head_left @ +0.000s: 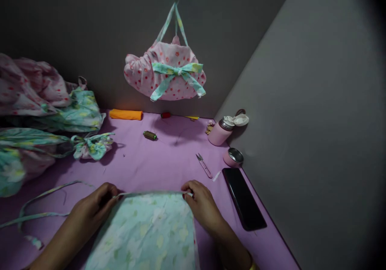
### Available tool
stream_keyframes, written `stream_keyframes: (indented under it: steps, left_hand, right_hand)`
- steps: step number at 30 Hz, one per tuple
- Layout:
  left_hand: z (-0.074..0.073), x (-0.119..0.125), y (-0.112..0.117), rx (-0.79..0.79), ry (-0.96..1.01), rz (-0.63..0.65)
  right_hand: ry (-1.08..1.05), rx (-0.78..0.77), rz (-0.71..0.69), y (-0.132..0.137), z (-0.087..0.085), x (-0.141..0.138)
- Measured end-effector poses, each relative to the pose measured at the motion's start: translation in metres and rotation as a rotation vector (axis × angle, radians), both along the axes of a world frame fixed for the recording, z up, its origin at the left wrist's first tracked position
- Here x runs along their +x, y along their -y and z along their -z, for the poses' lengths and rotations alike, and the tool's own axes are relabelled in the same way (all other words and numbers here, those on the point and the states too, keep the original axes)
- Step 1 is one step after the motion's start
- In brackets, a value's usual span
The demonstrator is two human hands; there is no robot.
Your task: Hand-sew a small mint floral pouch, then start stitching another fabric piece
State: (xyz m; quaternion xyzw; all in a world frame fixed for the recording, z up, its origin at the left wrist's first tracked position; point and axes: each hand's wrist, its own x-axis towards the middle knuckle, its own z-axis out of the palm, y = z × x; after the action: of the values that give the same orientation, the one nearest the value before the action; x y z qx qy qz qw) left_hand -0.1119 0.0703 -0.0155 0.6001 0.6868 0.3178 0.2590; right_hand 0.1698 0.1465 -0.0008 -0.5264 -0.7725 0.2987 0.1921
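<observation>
A piece of pale green floral fabric (pixel 150 230) lies in front of me, its far edge drawn straight between both hands. My left hand (pixel 101 203) pinches the far left corner between thumb and fingers. At the far right corner, my right hand (pixel 199 201) is closed on the same edge. Left of my left hand, a thin floral fabric cord (pixel 45 215) loops across the purple cloth. Pink thread snips (pixel 204 165) lie beyond my right hand, near a small white strip (pixel 216 176).
A black phone (pixel 244 199), a pink lid cup (pixel 233 157) and an open pink bottle (pixel 220 132) stand along the right wall. Floral fabric bundles (pixel 45 97) pile up at left. An olive thread spool (pixel 150 135) lies farther back. A pink dotted bag (pixel 171 73) hangs above.
</observation>
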Motion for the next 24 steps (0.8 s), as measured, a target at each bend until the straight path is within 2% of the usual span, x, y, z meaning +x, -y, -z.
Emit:
stream_keyframes:
  steps: [3, 8, 12, 15, 18, 21, 24]
  left_hand:
    - [0.007, -0.008, 0.003, -0.041, 0.006, 0.041]
    - [0.022, -0.022, 0.012, 0.024, -0.069, 0.057]
    - [0.017, -0.02, 0.012, 0.022, -0.032, -0.02]
    - [0.002, -0.01, 0.006, -0.13, 0.133, -0.145]
    - [-0.012, 0.001, 0.002, -0.265, 0.418, -0.242]
    - [-0.018, 0.008, 0.0, -0.292, 0.669, -0.299]
    - [-0.016, 0.009, -0.001, -0.277, 0.749, -0.308]
  right_hand:
    - [-0.032, 0.009, 0.023, 0.0, 0.0, 0.002]
    - [-0.106, -0.03, 0.078, -0.001, 0.004, 0.006]
    - [-0.15, -0.075, 0.095, -0.003, 0.006, 0.007]
    - [-0.193, -0.155, 0.13, -0.005, 0.005, 0.008]
    - [-0.234, -0.214, 0.14, -0.006, 0.004, 0.01]
    - [-0.269, -0.247, 0.116, -0.007, 0.003, 0.012]
    - [-0.283, -0.271, 0.099, -0.007, 0.003, 0.012]
